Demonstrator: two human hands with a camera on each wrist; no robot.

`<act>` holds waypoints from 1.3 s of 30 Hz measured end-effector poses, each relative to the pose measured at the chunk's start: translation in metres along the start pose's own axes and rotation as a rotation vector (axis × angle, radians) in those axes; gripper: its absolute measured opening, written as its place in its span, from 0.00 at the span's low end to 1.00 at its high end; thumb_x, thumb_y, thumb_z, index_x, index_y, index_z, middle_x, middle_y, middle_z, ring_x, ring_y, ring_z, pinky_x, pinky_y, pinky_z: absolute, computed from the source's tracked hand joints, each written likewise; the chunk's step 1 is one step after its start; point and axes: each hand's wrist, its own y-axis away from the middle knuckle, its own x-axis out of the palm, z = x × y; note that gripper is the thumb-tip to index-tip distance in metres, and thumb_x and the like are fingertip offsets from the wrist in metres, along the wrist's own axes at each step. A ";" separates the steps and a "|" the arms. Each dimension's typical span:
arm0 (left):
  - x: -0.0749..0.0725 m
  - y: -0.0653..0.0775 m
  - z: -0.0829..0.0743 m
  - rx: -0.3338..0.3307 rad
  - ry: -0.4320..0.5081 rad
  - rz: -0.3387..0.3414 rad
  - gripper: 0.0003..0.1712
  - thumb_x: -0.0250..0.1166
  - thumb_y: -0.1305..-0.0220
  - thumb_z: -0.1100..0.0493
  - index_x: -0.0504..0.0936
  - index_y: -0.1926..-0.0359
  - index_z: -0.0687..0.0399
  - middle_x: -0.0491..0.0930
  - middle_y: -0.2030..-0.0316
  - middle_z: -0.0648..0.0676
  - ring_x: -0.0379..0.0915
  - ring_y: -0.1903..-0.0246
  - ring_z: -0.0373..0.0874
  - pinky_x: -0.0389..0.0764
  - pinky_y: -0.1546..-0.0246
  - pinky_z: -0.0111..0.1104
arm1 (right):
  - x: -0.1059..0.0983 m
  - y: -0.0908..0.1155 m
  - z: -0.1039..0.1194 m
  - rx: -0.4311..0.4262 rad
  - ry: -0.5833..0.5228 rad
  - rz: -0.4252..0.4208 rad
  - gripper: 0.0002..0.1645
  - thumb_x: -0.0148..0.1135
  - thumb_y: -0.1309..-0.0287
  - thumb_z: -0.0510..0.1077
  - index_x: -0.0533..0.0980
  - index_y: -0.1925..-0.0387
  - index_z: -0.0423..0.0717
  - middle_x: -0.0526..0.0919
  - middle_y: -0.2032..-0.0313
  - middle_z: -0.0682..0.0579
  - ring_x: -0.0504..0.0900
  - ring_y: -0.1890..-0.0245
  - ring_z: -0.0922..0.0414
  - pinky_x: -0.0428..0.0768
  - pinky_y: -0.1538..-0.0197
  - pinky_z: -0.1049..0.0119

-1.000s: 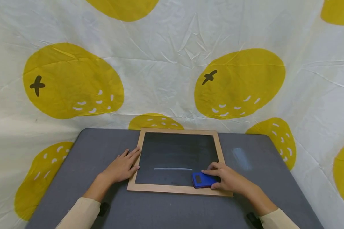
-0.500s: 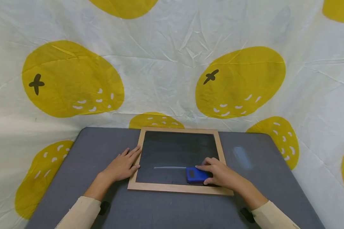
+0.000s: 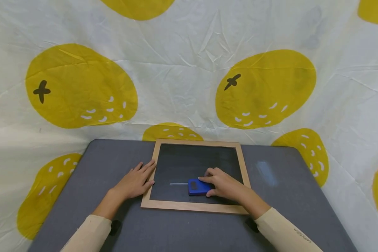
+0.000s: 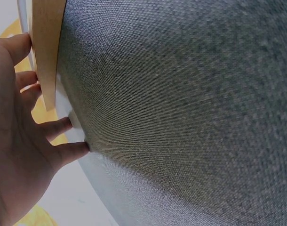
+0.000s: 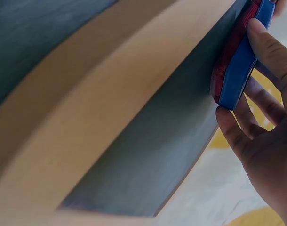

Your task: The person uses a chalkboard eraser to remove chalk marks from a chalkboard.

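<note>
A chalkboard (image 3: 182,159) in a light wooden frame lies on the grey table. My right hand (image 3: 225,185) grips a blue chalkboard eraser (image 3: 198,187) by its edges, thumb on the near side. In the right wrist view the red underside of the eraser (image 5: 235,59) faces the black surface. A short white chalk line (image 3: 178,184) runs out from the eraser's left end. My left hand (image 3: 133,182) rests at the board's left side, its fingers fairly straight. In the left wrist view, the thumb and some fingers of this hand (image 4: 21,127) touch the wooden frame (image 4: 45,52).
The grey table (image 3: 192,231) extends around the board on its left, right and near sides. A pale chalky smear (image 3: 267,174) marks the tabletop to the right. Behind the table hangs a white cloth (image 3: 176,87) with large yellow fruit prints.
My right hand has slid the eraser left and slightly away from me, along the chalk line. The visible line has grown shorter from its right end. My left hand has stayed in place.
</note>
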 end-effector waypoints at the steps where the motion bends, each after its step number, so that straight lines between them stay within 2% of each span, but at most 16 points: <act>1: 0.000 0.000 0.000 0.002 0.000 0.002 0.41 0.56 0.22 0.43 0.54 0.17 0.49 0.52 0.18 0.53 0.53 0.25 0.73 0.63 0.35 0.72 | 0.000 -0.004 0.003 -0.004 0.007 0.001 0.37 0.77 0.44 0.54 0.79 0.34 0.48 0.80 0.51 0.49 0.74 0.56 0.55 0.78 0.52 0.62; 15: -0.007 -0.001 -0.003 0.006 -0.011 0.021 0.36 0.52 0.20 0.48 0.55 0.18 0.50 0.53 0.18 0.54 0.54 0.25 0.74 0.64 0.35 0.72 | 0.010 -0.077 0.058 -0.045 0.137 0.094 0.38 0.69 0.37 0.62 0.75 0.29 0.55 0.80 0.46 0.52 0.76 0.53 0.57 0.80 0.46 0.66; 21: -0.006 0.000 -0.003 -0.005 -0.016 0.037 0.37 0.52 0.20 0.49 0.54 0.17 0.49 0.52 0.18 0.53 0.53 0.25 0.73 0.63 0.34 0.71 | 0.015 -0.098 0.082 -0.061 0.188 0.107 0.40 0.67 0.36 0.64 0.73 0.27 0.55 0.79 0.44 0.52 0.76 0.52 0.57 0.80 0.45 0.66; 31: -0.004 0.000 -0.005 -0.010 -0.011 0.033 0.36 0.51 0.20 0.49 0.54 0.17 0.49 0.52 0.18 0.53 0.53 0.25 0.73 0.63 0.35 0.72 | 0.018 -0.097 0.084 -0.089 0.208 0.117 0.40 0.66 0.34 0.63 0.70 0.26 0.56 0.77 0.43 0.52 0.74 0.53 0.57 0.79 0.47 0.67; 39: -0.002 -0.001 -0.004 -0.023 -0.001 0.027 0.37 0.52 0.20 0.49 0.53 0.17 0.49 0.50 0.18 0.53 0.52 0.24 0.73 0.62 0.34 0.72 | 0.018 -0.080 0.085 -0.082 0.179 0.142 0.42 0.65 0.36 0.67 0.70 0.25 0.57 0.76 0.46 0.53 0.70 0.58 0.60 0.77 0.54 0.70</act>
